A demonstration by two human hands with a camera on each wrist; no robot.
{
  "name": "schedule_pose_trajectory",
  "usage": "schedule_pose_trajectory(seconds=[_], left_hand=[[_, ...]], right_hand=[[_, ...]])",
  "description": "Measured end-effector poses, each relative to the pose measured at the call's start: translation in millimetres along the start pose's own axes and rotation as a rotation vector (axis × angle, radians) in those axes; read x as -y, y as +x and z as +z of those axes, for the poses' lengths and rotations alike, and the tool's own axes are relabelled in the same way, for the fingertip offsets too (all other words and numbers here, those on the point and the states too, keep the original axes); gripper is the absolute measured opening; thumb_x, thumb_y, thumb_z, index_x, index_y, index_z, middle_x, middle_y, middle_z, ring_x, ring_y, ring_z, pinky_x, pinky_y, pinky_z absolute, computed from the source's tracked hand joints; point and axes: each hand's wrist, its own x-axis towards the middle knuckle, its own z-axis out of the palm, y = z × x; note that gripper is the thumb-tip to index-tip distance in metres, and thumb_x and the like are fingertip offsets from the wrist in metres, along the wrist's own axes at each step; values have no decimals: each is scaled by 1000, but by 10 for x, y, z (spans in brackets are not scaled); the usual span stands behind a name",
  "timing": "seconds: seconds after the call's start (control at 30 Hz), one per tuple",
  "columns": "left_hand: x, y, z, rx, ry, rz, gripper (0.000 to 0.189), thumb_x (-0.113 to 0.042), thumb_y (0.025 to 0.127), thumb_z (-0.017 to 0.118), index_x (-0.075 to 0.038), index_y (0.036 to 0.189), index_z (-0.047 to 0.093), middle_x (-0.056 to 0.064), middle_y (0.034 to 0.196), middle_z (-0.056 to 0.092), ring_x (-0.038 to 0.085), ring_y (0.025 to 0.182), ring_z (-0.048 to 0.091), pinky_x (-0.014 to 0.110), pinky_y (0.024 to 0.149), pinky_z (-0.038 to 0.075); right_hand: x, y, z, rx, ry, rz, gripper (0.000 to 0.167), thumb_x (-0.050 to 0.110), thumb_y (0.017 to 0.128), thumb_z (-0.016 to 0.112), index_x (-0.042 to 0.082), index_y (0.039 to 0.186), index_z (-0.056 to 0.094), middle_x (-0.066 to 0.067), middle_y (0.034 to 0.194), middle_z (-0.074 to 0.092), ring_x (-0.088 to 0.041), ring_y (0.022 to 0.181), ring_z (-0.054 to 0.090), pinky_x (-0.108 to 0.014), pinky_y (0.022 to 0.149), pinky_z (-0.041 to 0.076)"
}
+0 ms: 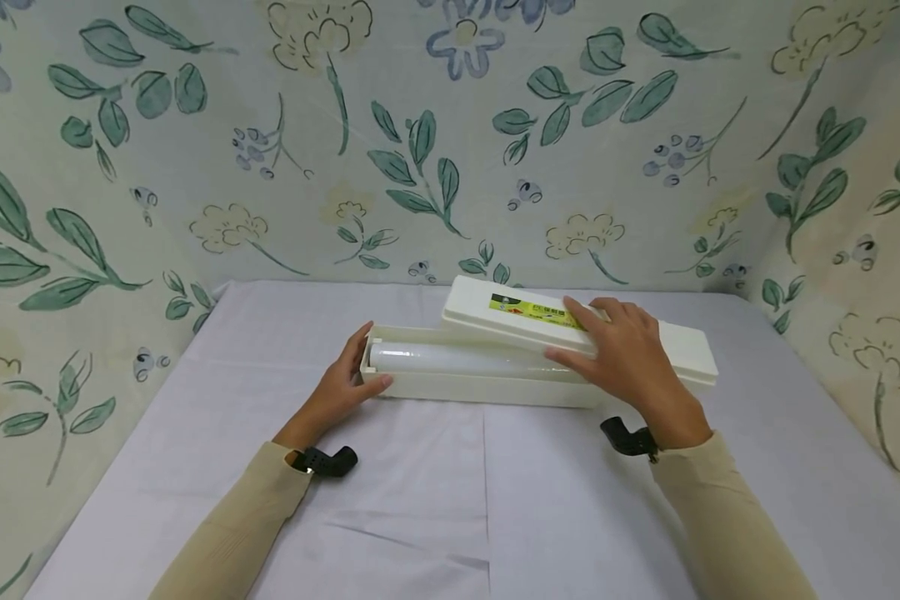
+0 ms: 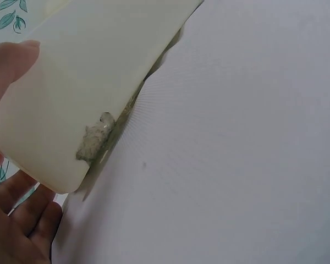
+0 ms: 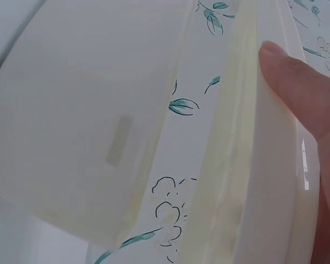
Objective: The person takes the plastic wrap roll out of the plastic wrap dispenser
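Observation:
A long cream-white plastic box point(image 1: 480, 390) lies on the table, with a shiny roll of clear film point(image 1: 450, 357) inside it. My left hand point(image 1: 337, 392) grips the box's left end, thumb on the front wall and fingers round the far side. My right hand point(image 1: 622, 350) holds the white lid point(image 1: 510, 327) by its long edges, thumb at the near side. The lid sits raised and slanted over the box's right half, hiding that part of the roll. In the right wrist view a gap shows between the lid point(image 3: 272, 165) and the box point(image 3: 88, 82).
A yellow-green label point(image 1: 532, 310) is on the lid. The left wrist view shows a greyish patch point(image 2: 93, 140) low on the box wall. A white cloth point(image 1: 420, 483) covers the table, and a floral curtain point(image 1: 450, 167) hangs behind and at both sides.

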Motion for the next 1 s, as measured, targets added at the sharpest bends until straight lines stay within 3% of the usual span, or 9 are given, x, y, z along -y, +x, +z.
schedule_pose_trajectory(seconds=[0.6, 0.83, 1.0], left_hand=[[28, 29, 25, 11, -4, -3, 93, -41, 84, 73, -40, 153, 11, 1, 156, 27, 29, 141, 30, 58, 112, 20], [18, 15, 2, 14, -10, -7, 95, -37, 84, 74, -30, 155, 10, 1, 157, 25, 27, 143, 25, 56, 113, 18], [40, 22, -7, 14, -2, 10, 93, -34, 85, 73, -34, 154, 11, 1, 156, 26, 28, 143, 26, 57, 113, 19]], right_hand=[[-265, -143, -79, -16, 26, 85, 85, 66, 80, 64, 19, 147, 42, -23, 135, 44, -48, 122, 35, -69, 97, 23], [-323, -149, -112, -13, 22, 100, 86, 65, 81, 64, 17, 148, 41, -25, 135, 43, -49, 120, 36, -69, 95, 23], [-357, -147, -121, -25, 25, 112, 86, 64, 81, 65, 17, 148, 40, -27, 135, 43, -50, 119, 36, -70, 93, 23]])
